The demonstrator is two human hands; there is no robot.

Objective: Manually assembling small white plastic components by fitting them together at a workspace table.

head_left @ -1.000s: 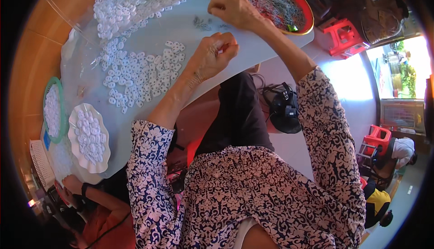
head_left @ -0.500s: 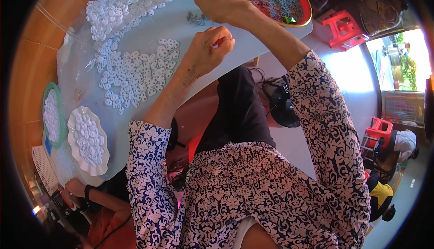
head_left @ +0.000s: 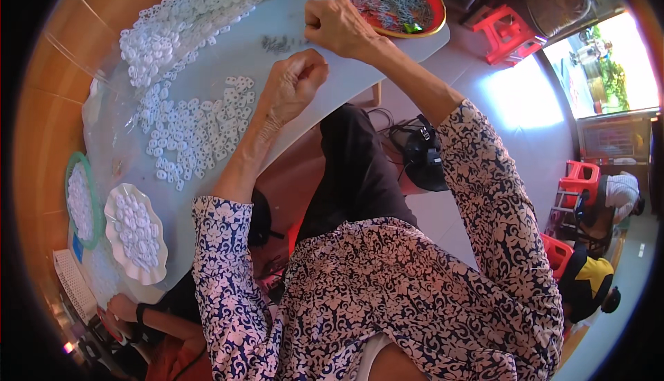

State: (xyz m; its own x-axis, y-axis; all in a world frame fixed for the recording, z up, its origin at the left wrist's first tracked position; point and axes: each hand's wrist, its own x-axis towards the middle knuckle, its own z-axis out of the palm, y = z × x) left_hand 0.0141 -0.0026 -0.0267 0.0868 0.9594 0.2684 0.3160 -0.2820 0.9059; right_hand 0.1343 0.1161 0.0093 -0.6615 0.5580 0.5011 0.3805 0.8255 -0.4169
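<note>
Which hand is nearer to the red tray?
Right: the right hand is by the lower-left edge of the red tray; the left hand is farther away, below and left in view.

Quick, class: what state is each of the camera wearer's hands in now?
Left hand: curled closed; whether it holds anything cannot be told.
Right hand: curled closed; any contents hidden.
</note>
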